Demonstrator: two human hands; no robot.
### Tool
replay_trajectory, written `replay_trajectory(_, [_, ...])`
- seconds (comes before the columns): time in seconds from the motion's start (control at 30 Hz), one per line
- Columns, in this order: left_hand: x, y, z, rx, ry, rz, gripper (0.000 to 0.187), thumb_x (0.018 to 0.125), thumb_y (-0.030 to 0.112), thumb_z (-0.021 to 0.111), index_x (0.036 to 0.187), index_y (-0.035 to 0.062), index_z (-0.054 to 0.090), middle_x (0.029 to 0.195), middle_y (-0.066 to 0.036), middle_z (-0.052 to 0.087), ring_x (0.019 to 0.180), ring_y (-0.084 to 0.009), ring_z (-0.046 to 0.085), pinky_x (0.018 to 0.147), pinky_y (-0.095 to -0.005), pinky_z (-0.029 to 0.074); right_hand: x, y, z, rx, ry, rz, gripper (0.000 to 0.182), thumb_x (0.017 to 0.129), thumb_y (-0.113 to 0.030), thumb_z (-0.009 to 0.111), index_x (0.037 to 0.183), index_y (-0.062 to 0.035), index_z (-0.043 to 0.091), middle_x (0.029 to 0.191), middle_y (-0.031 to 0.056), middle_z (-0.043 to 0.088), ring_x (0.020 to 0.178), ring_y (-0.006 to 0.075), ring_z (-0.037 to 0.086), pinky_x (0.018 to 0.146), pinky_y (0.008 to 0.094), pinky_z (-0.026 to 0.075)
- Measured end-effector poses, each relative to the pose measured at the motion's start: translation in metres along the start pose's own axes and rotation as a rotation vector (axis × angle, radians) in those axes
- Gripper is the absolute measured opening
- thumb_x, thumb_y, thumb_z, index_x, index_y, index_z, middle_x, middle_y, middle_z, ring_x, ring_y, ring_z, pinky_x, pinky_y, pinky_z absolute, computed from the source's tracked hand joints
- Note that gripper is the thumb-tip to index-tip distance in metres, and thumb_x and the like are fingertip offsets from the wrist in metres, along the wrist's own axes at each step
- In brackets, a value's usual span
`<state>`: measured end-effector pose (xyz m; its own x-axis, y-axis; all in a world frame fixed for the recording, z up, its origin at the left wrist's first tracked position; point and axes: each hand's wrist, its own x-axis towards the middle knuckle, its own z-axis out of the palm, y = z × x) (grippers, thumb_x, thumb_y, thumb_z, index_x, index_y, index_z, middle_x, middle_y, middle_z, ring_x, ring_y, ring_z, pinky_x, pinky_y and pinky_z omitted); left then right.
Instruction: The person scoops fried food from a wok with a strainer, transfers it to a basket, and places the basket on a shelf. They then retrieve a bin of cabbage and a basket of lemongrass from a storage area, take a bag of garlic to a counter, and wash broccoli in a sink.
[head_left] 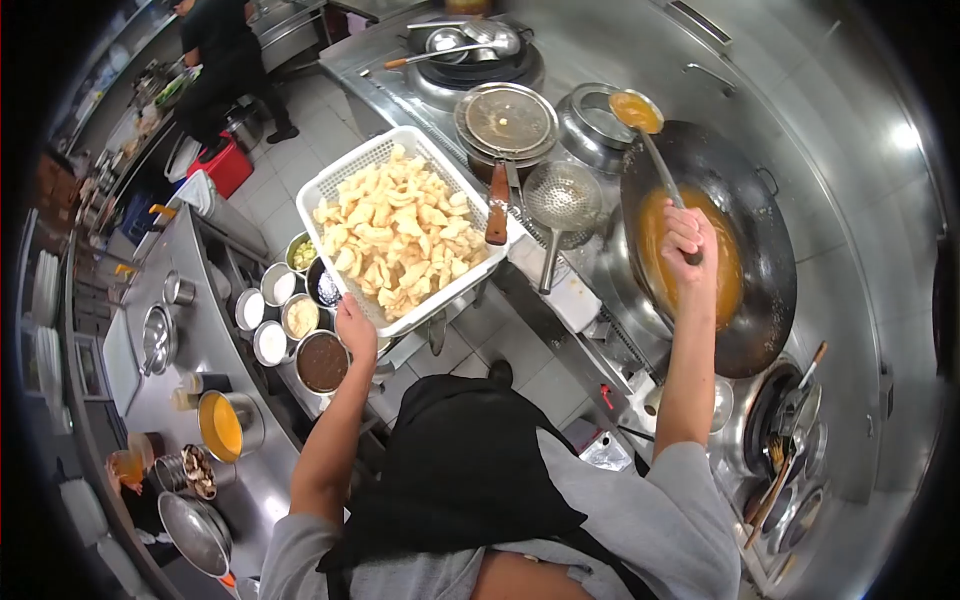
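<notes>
My left hand point(356, 328) grips the near left edge of a white perforated basket point(488, 268), which is heaped with pale yellow fried pieces point(400, 235). The basket is held over the gap between the counters. My right hand point(690, 240) is closed around the handle of a metal ladle point(637, 112). Orange sauce fills the ladle's bowl, which is above the far left rim of a large dark wok point(765, 300). More orange sauce point(655, 225) lies in the wok, below my right hand.
A perforated skimmer point(562, 197) and a strainer on a pot point(507, 120) stand left of the wok. Several seasoning containers point(322, 362) are at the left. An orange-filled pot point(230, 427) sits on the left counter point(270, 480). Another person point(228, 60) stands far left, near a red bin point(232, 168).
</notes>
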<state>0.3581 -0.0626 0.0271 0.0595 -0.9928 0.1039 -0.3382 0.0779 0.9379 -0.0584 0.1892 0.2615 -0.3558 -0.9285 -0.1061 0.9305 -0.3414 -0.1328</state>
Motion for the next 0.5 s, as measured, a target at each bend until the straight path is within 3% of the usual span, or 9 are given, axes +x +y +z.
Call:
replay_trajectory(0.13, [0.001,-0.003,0.000,0.005,0.007,0.008,0.040,0.097,0.028,0.039,0.080,-0.0042,0.056,0.065,-0.011,0.055,0.059,-0.0182,0.048,0.058,-0.0339,0.040,0.062,0.010,-0.018,0.089,0.009,0.167,0.015,0.081,-0.001,0.040,0.093,0.0084,0.042,0.055,-0.0019,0.039,0.038,0.0062,0.037,0.034,0.0205,0.033])
replay_trajectory(0.23, [0.004,-0.011,0.002,0.033,0.028,0.014,0.042,0.097,0.030,0.039,0.080,-0.0053,0.057,0.065,-0.013,0.057,0.059,-0.0210,0.051,0.060,-0.0357,0.041,0.107,0.018,-0.042,0.089,0.069,0.238,0.006,0.081,-0.002,0.042,0.080,0.0029,0.045,0.054,-0.0022,0.040,0.038,0.0061,0.037,0.034,0.0205,0.033])
replay_trajectory(0.27, [0.005,-0.012,0.001,0.063,0.041,0.016,0.044,0.097,0.030,0.039,0.079,-0.0056,0.057,0.064,-0.013,0.056,0.058,-0.0216,0.051,0.060,-0.0362,0.041,0.122,0.021,-0.055,0.021,0.054,0.259,0.008,0.080,-0.003,0.042,0.073,-0.0010,0.044,0.054,-0.0029,0.040,0.039,0.0058,0.037,0.035,0.0203,0.033])
replay_trajectory(0.3, [0.005,-0.004,-0.007,0.071,-0.076,-0.043,0.039,0.096,0.033,0.041,0.090,-0.0040,0.055,0.074,-0.013,0.057,0.069,-0.0211,0.053,0.065,-0.0348,0.042,0.137,0.025,-0.067,-0.048,0.037,0.279,0.015,0.080,-0.004,0.043,0.065,-0.0050,0.043,0.053,-0.0035,0.039,0.039,0.0055,0.037,0.035,0.0200,0.034])
replay_trajectory(0.33, [0.005,-0.010,-0.011,0.071,-0.068,-0.044,0.039,0.096,0.033,0.041,0.090,-0.0040,0.055,0.074,-0.013,0.057,0.069,-0.0211,0.053,0.065,-0.0348,0.042,0.149,0.030,-0.076,-0.102,0.076,0.317,0.023,0.080,-0.005,0.045,0.058,-0.0108,0.039,0.052,-0.0042,0.039,0.039,0.0053,0.038,0.036,0.0196,0.034])
replay_trajectory(0.4, [0.005,-0.019,-0.019,-0.072,0.009,-0.386,0.036,0.094,0.033,0.042,0.105,-0.0005,0.046,0.088,-0.011,0.055,0.081,-0.0199,0.051,0.072,-0.0317,0.041,0.163,0.040,-0.090,-0.252,0.148,0.372,0.022,0.080,-0.006,0.046,0.059,-0.0123,0.040,0.051,-0.0039,0.038,0.040,0.0052,0.038,0.036,0.0192,0.034])
replay_trajectory(0.43, [-0.009,0.007,-0.038,-0.220,-0.075,-0.453,0.036,0.092,0.030,0.046,0.113,0.0029,0.037,0.098,-0.008,0.050,0.089,-0.0174,0.048,0.078,-0.0282,0.039,0.166,0.048,-0.092,-0.384,0.295,0.338,0.017,0.079,-0.007,0.048,0.063,-0.0101,0.043,0.051,-0.0021,0.041,0.039,0.0070,0.039,0.036,0.0208,0.035])
replay_trajectory(0.47, [-0.030,0.049,-0.054,-0.248,-0.122,-0.405,0.034,0.091,0.030,0.050,0.113,0.0062,0.038,0.094,-0.005,0.050,0.084,-0.0139,0.048,0.072,-0.0267,0.038,0.168,0.054,-0.092,-0.385,0.291,0.338,0.017,0.079,-0.007,0.048,0.063,-0.0101,0.043,0.051,-0.0021,0.041,0.039,0.0070,0.039,0.036,0.0208,0.035])
replay_trajectory(0.5, [-0.052,0.086,-0.064,-0.273,-0.170,-0.360,0.033,0.090,0.029,0.053,0.113,0.0095,0.039,0.090,-0.002,0.051,0.078,-0.0105,0.048,0.065,-0.0251,0.037,0.166,0.062,-0.095,-0.867,0.390,0.192,0.016,0.079,-0.008,0.050,0.064,-0.0091,0.044,0.052,-0.0013,0.043,0.038,0.0076,0.041,0.034,0.0228,0.035])
